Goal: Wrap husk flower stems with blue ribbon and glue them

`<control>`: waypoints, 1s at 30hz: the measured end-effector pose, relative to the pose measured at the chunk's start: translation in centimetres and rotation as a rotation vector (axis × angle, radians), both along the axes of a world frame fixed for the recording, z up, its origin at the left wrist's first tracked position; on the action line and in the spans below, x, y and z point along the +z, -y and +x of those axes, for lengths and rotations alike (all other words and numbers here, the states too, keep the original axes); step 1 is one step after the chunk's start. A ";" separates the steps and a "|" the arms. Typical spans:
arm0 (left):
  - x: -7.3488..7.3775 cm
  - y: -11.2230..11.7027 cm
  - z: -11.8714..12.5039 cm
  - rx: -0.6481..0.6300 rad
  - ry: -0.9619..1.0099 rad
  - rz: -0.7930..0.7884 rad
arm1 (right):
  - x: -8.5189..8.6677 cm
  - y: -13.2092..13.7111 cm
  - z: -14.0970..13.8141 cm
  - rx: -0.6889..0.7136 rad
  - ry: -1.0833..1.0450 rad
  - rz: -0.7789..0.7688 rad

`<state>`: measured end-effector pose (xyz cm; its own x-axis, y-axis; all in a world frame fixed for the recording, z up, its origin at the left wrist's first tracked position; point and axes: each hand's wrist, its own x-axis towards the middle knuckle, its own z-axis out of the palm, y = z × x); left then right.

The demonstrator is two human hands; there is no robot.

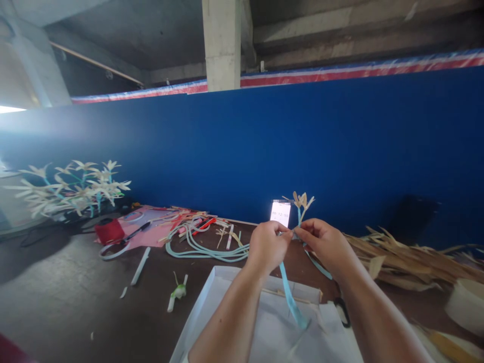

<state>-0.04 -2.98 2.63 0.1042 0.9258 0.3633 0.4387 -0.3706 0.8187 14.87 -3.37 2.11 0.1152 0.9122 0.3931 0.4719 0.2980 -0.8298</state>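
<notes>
Left hand (268,244): closed, fingertips pinched; a blue tape (288,290) hangs from it.
Right hand (327,244): closed, thumb and finger gripping the flower (302,201) low on its blue stem, just beside the left fingertips.
Flower: upright above the right hand, pale petals spread at the top, just right of the phone.
Wall (321,146): blue, running behind everything, with a striped banner (333,74) along its top and a pillar (222,48) behind.
Counter (139,312): dark brown, spread with pieces.
Tray (215,287): white, under the forearms; the tape's lower end falls over it.
Husks (408,264): dry, tan, heaped to the right of the right hand.
Bunch (85,190): many pale flowers on blue stems, far left.
Sheet (151,239): pink, lying on the counter, left of the cord.
Cord (212,258): pale blue-green, looped, left of the left hand.
Roll (467,305): white, at the right edge.
Pouch (109,232): red, beside the sheet.
Phone (280,214): screen lit with a row of digits, behind the left hand.
Cutter (204,226): red, near the cord.
Scrap (179,291): green and white, left of the tray.
Pen (139,230): dark, on the sheet.
</notes>
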 end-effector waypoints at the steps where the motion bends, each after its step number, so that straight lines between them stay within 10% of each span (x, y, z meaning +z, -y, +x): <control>1: 0.0 0.0 0.0 0.002 -0.001 -0.002 | 0.0 0.0 0.0 -0.004 -0.003 -0.005; 30: -0.4 -0.3 0.1 0.029 -0.044 0.025 | 1.2 0.8 -0.6 -0.018 0.218 -0.018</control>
<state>0.08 -2.72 2.28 0.0940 0.9193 0.3821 0.4852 -0.3774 0.7888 14.27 -4.16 3.26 0.0457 0.9177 0.3945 0.6461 0.2741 -0.7124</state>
